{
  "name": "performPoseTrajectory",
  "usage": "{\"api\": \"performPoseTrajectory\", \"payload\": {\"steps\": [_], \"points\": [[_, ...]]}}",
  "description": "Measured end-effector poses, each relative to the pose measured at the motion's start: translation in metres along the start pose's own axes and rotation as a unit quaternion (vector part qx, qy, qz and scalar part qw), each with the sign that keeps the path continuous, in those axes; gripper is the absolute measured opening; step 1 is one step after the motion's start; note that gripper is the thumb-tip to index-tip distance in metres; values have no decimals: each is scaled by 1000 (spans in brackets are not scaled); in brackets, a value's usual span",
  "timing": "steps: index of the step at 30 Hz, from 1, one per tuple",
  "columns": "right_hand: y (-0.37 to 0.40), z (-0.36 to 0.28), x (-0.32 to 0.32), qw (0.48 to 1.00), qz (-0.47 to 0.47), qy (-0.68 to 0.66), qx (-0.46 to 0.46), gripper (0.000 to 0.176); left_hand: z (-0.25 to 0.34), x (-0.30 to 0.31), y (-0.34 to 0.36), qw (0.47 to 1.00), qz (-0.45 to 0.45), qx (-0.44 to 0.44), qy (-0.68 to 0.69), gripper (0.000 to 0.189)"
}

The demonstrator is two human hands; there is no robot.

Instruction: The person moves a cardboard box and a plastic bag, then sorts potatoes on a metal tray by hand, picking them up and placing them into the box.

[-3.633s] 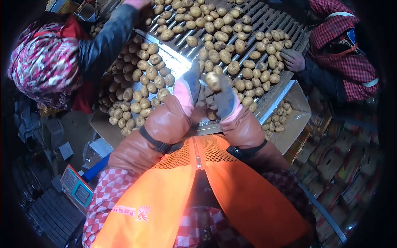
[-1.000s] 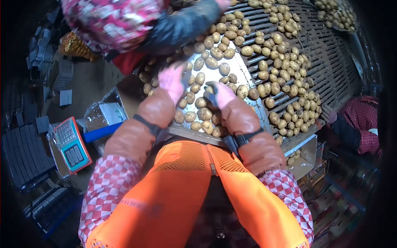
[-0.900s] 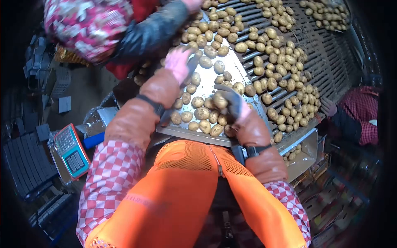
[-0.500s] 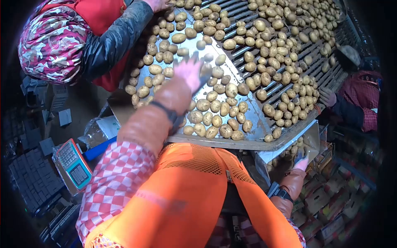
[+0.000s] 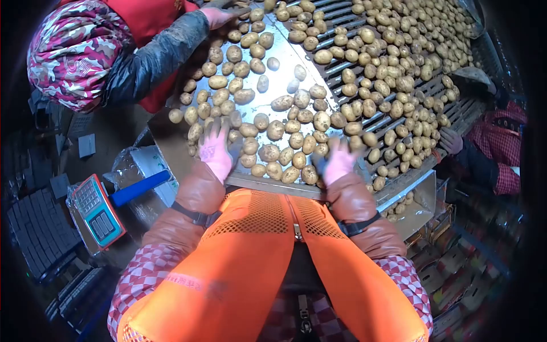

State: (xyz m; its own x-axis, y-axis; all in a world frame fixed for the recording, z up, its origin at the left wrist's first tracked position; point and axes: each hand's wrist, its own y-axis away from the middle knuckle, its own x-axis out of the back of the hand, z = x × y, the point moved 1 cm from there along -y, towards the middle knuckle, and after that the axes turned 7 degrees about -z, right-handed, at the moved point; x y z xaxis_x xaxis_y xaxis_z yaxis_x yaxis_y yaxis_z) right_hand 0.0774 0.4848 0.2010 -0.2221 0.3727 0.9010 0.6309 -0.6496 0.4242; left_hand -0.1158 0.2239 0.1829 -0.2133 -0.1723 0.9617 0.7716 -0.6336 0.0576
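Observation:
Many potatoes [image 5: 275, 130] lie on a metal sorting table [image 5: 279, 43] in front of me. My left hand [image 5: 216, 151], in a pink glove with dark fingertips, is at the table's near left, its fingers spread against several potatoes. By the right end of the near row of potatoes is my right hand [image 5: 340, 161], gloved alike. Its fingers are stretched out and a little blurred, touching or close to the potatoes there. Neither hand is closed around a potato.
More potatoes cover a slatted rack [image 5: 353, 23] at the right. A co-worker's hand [image 5: 219, 16] reaches over the far left; another person's gloved hand [image 5: 451, 141] rests by the right edge. A scale [image 5: 98, 212] stands at the left, and a box [image 5: 419, 205] holding potatoes sits below right.
My left hand has drawn back from the middle of the table to its near left edge. My right hand has come up from the box at the lower right onto the table.

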Motion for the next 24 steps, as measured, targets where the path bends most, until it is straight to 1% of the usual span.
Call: {"api": "performPoseTrajectory", "payload": {"steps": [1,3,4,5,7,8,10,11,12,13,14,15,16,17,19,20,21,22,23,24], "points": [[6,-21,6,997,-60,-35,29,70,4,2,0,1000,1,5,-1,55],[-6,-37,16,971,-137,-111,161,63,22,16,-6,994,74,-11,82,41],[-16,-37,6,958,-143,-148,200,60,31,25,-12,988,79,-79,107,34],[-19,-45,9,952,-121,-159,232,59,44,34,-16,983,1,-126,132,40],[-20,-53,16,922,-99,-245,282,54,71,28,-10,960,-41,-249,124,45],[-19,-53,13,922,-101,-245,283,54,66,24,-10,960,-42,-248,124,45],[-23,-40,8,849,-69,-409,327,45,54,13,-17,929,-85,-348,94,50],[-24,-24,-6,837,-100,-489,222,39,43,15,-20,952,-65,-291,64,45],[-10,-28,48,762,-227,-601,-81,37,33,23,-19,969,-57,-231,70,41],[-2,0,50,864,-95,-484,99,38,24,32,-11,982,-53,-166,78,37],[-32,50,-4,784,-67,-618,4,40,3,22,0,991,-30,-120,42,38],[-20,55,24,856,-117,-504,2,48,-14,11,5,997,-5,-76,4,40],[-14,70,27,927,-126,-352,-19,50,-12,17,1,999,29,-27,21,34],[-10,80,28,972,-131,-190,-41,53,-3,24,-7,999,29,-30,19,34],[2,53,4,971,-202,-125,-7,57,25,33,-25,990,116,-67,52,28],[8,27,0,978,-165,-118,45,54,37,26,-37,989,74,-94,88,22],[8,6,4,974,-185,-119,52,53,55,35,-58,985,-16,-128,115,31],[7,-12,21,950,-231,-196,79,54,72,39,-68,986,-12,-128,110,37],[4,-25,9,919,-285,-262,72,54,85,48,-91,980,-106,-97,140,40],[4,-38,15,922,-294,-216,131,55,86,25,-116,978,-156,-88,108,42]]}}
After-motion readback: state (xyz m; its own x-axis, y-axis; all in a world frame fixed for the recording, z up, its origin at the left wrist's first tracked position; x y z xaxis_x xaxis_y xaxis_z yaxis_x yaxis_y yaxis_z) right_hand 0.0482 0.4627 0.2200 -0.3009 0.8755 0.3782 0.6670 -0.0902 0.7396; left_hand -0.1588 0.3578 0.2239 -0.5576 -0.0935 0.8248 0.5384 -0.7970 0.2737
